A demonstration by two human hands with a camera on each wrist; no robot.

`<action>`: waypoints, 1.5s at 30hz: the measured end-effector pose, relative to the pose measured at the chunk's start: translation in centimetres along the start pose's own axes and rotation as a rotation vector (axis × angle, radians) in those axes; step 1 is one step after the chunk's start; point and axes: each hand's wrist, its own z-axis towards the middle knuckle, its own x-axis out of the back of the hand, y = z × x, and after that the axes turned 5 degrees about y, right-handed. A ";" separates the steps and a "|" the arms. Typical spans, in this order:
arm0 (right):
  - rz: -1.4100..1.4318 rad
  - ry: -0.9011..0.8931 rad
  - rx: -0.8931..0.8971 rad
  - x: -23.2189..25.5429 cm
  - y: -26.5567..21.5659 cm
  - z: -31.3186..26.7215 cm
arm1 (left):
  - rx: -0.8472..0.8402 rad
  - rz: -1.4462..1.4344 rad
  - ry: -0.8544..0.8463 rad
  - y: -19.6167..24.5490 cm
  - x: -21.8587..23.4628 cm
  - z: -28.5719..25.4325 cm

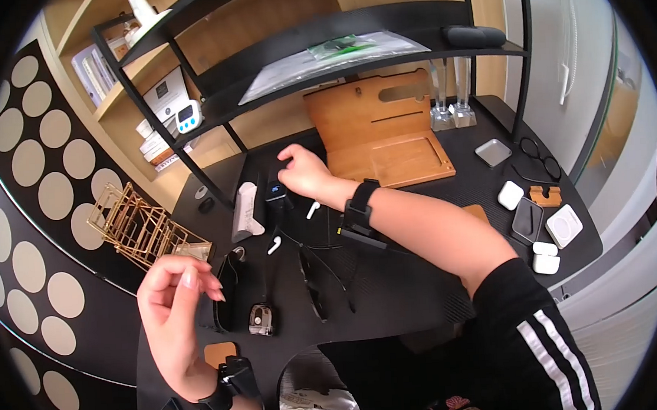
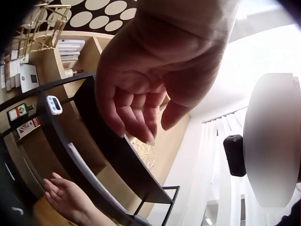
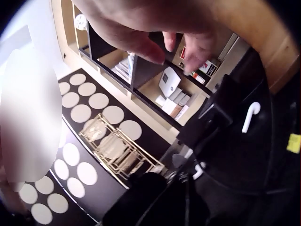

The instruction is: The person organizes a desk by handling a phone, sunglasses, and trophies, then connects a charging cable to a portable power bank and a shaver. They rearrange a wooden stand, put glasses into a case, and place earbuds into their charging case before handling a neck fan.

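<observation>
Near the left edge of the tabletop (image 1: 404, 294), the left hand (image 1: 169, 317) curls loosely around nothing, beside a black case (image 1: 227, 292); farther in lie dark glasses (image 1: 312, 284), then two white earbuds (image 1: 274, 245); toward the back edge, the right hand (image 1: 308, 175) is near a device with a lit display (image 1: 276, 189); the right wrist view shows its fingers, partly hidden in the head view, loosely bent and empty; beyond, only the left wrist view shows a round gold wire piece (image 2: 143, 153).
</observation>
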 end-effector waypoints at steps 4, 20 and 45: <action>-0.420 -0.102 -0.037 -2.7 -0.9 0.5 | -0.021 -0.040 0.214 -0.4 0.9 1.2; -0.970 -0.311 -0.037 -8.9 -0.1 0.1 | -0.082 0.507 -0.250 0.3 -1.3 -0.7; -0.809 -0.280 0.181 -5.3 1.5 0.5 | 0.298 1.113 -0.706 -10.7 0.1 1.0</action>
